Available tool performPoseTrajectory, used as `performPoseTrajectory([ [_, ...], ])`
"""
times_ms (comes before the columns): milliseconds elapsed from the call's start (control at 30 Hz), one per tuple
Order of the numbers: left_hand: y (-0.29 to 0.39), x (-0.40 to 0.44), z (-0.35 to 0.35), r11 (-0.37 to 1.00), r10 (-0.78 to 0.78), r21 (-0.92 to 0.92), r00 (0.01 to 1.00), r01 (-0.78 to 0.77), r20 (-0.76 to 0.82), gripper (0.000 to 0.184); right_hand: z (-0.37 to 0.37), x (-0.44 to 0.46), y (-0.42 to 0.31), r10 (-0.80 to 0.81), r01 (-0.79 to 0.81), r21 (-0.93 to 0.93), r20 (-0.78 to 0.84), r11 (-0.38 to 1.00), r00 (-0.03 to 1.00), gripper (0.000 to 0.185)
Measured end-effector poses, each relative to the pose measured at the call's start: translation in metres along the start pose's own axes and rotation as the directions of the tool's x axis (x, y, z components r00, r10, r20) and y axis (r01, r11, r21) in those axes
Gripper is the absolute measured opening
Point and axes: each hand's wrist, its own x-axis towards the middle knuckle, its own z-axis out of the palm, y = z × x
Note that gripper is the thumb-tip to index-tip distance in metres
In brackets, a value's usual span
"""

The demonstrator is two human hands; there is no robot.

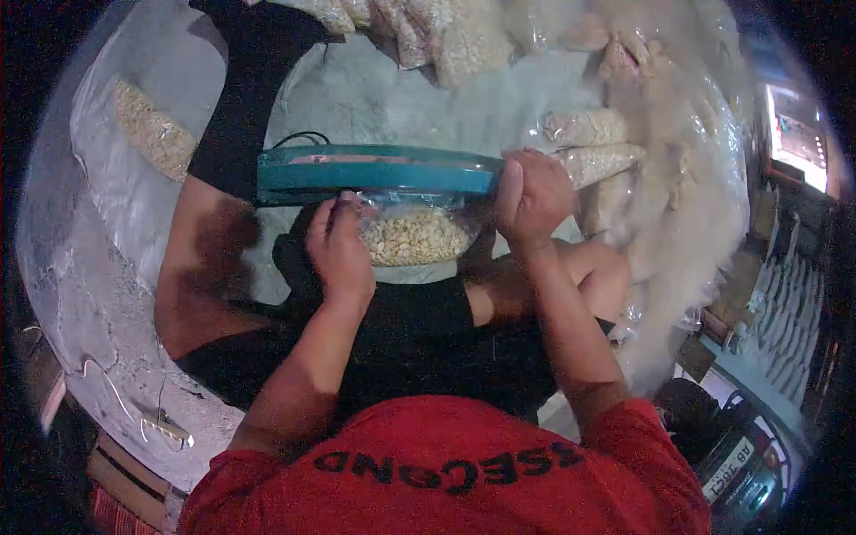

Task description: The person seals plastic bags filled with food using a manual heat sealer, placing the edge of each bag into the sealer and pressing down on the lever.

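Note:
A teal bar-shaped hand sealer (pixel 383 172) lies crosswise in front of me, its long arm down on its base. Under its near edge is a clear plastic bag (pixel 415 236) filled with small pale pieces that look like nuts or chips. The bag's upper edge is hidden at the sealer. My left hand (pixel 341 245) is closed, pinching the bag's upper left corner just below the sealer. Wrapped round the right end of the sealer's arm is my right hand (pixel 537 198), with the thumb on top.
Filled clear bags (pixel 588 143) lie on the right, and more bags (pixel 446 36) are piled at the far side. One filled bag (pixel 152 129) rests at the left on the pale floor sheet (pixel 98 223). My bent legs flank the sealer. A motorcycle (pixel 740 455) stands at lower right.

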Motion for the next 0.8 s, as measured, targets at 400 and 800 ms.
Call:
performPoseTrajectory([
  [400,0.005,0.000,-0.002,0.963,0.152,0.219,0.988,-0.156,0.034,0.025,0.000,-0.009,-0.002,-0.024,0.023,-0.019,-0.043,1.000,0.999,0.028],
  [800,-0.021,0.022,-0.012,0.968,0.174,0.168,0.982,-0.184,0.075,0.032,-0.007,-0.012,-0.008,0.025,-0.012,-0.154,0.078,0.988,0.997,0.037],
])
